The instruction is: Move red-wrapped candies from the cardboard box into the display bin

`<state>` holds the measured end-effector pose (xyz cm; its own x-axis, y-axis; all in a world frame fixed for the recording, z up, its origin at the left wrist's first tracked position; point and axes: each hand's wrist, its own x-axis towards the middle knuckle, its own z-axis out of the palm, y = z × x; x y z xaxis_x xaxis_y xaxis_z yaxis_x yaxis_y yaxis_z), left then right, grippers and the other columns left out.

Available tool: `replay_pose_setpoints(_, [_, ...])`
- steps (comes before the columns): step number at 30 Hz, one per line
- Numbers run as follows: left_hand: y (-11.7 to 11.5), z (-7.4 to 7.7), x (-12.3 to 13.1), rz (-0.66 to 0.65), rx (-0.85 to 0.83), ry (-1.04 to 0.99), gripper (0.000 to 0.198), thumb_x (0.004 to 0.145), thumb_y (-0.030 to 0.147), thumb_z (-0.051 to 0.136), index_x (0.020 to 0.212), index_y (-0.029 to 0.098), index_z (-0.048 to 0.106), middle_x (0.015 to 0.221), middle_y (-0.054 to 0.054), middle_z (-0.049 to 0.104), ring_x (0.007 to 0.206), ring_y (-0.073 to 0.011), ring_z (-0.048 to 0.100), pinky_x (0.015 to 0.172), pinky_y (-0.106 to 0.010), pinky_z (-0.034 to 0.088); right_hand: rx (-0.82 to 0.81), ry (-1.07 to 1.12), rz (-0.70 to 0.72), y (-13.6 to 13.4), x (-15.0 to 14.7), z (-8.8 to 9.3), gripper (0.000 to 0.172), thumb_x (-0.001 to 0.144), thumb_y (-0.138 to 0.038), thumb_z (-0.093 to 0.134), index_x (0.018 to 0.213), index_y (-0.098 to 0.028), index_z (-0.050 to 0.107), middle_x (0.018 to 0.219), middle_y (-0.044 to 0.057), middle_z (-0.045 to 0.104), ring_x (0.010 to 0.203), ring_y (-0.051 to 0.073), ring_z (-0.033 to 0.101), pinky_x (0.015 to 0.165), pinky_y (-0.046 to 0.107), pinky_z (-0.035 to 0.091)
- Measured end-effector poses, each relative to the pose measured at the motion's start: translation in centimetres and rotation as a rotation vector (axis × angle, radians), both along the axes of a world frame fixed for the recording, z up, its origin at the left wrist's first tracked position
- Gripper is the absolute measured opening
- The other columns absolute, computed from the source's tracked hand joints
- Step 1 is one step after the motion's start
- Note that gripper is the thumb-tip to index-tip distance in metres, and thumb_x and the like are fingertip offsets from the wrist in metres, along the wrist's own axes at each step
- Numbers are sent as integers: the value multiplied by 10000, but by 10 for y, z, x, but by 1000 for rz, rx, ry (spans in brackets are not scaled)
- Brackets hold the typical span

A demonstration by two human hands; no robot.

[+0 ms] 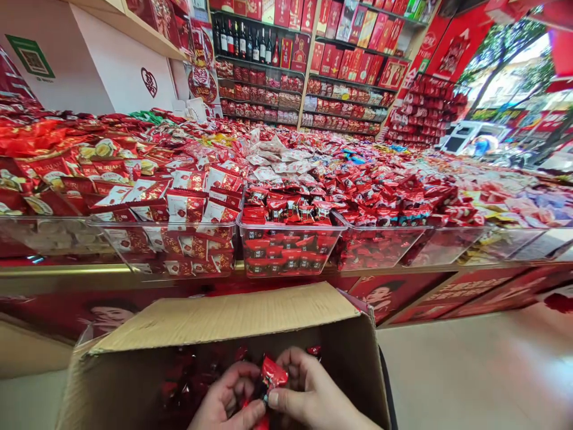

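Above the inside of an open cardboard box (215, 319), both my hands are close together. My right hand (313, 388) pinches a small red wrapped candy (274, 375) between thumb and fingers. Curled in from the other side, my left hand (230, 394) has its thumb at the lower, dark part of the wrapper. More red wrapper (262, 423) shows beneath my left thumb; whether it is a second candy I cannot tell. Down in the shadowed box lie loose red wrapped candies (183, 382), partly hidden by my hands.
Beyond the box, a counter carries clear plastic bins heaped with wrapped sweets, among them a bin of red-and-black packets (290, 251) and a bin of red-and-white packets (179, 239). Shelves (304, 74) with bottles and red boxes stand behind. Tiled floor (470, 370) lies at the right.
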<state>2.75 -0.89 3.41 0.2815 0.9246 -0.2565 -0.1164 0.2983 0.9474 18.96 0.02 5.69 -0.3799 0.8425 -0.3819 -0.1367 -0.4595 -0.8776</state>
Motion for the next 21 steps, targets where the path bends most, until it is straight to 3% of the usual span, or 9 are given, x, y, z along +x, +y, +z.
replay_pose_setpoints(5, [-9,37,8,-23,-36,-84,342,648,307,677,948,237,527,626,58,622,538,-69,526,513,-190,449,49,21,-91,-8,7,36,396,604,-466,669,684,-140,459,536,-12,562,472,95,539,435,211,429])
replay_pose_setpoints(8, [-12,50,8,-26,-49,-133,338,670,286,657,971,272,506,640,66,619,535,-64,513,514,-192,470,25,77,-117,-10,10,47,365,634,-449,653,655,-145,452,533,7,591,475,110,567,436,216,436])
replay_pose_setpoints(12, [-12,54,6,-71,-25,-118,335,708,300,622,1010,303,476,710,67,634,597,-68,534,555,-175,452,51,65,-156,-11,12,51,342,653,-428,643,661,-146,449,539,-4,588,463,97,559,438,210,444])
replay_pose_setpoints(15, [-10,51,7,-59,-8,-80,292,701,309,631,966,291,509,780,59,655,673,-76,562,621,-170,437,154,-73,-138,-10,16,54,286,709,-400,594,664,-154,456,552,-5,585,446,82,537,440,205,444])
replay_pose_setpoints(17, [-8,50,10,62,-12,-12,243,662,327,664,870,254,562,715,57,660,632,-69,559,595,-149,421,393,-255,-125,-11,20,56,191,773,-332,532,703,-157,498,602,22,615,492,98,560,470,217,461])
replay_pose_setpoints(19, [-7,49,12,131,-98,-34,242,652,389,655,825,231,594,591,57,645,546,-68,542,534,-144,412,867,-439,-112,-12,23,56,85,800,-234,499,811,-168,551,734,67,663,626,137,607,561,250,494])
replay_pose_setpoints(21, [-7,49,13,116,-252,-198,319,643,479,619,834,224,628,594,35,669,570,-95,571,587,-176,457,1330,-576,-81,-13,23,53,173,793,-167,510,955,-204,557,887,86,672,768,169,612,663,283,504])
